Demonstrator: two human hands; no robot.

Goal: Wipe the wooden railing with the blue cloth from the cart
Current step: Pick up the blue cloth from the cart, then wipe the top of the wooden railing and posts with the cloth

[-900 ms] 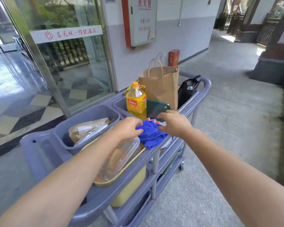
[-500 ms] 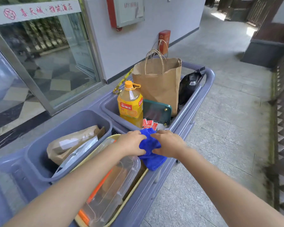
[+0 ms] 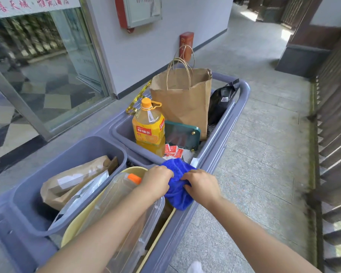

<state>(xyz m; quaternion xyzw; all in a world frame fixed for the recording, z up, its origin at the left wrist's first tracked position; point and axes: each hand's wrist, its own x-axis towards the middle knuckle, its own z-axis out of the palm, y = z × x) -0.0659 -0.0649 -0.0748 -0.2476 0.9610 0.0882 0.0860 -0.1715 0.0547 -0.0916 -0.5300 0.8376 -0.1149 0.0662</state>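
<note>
A bunched blue cloth [image 3: 177, 191] hangs over the right rim of the grey-blue cart [image 3: 227, 123]. My left hand [image 3: 157, 182] grips the cloth's left side. My right hand [image 3: 202, 186] grips its right side. Both hands sit close together, just above the cart's edge. The wooden railing [image 3: 335, 134] with dark slats runs along the far right of the view, across a strip of tiled floor from the cart.
The cart holds a brown paper bag [image 3: 182, 101], an orange juice bottle [image 3: 148, 125], a teal case [image 3: 182, 134], a black bag [image 3: 220, 101], a clear lidded box [image 3: 126, 209] and a grey bin [image 3: 71, 154] with paper bags. Glass doors stand at left.
Both hands have closed on the blue cloth and drawn it back from the cart's tray toward the rim. The view has tilted down and come closer.
</note>
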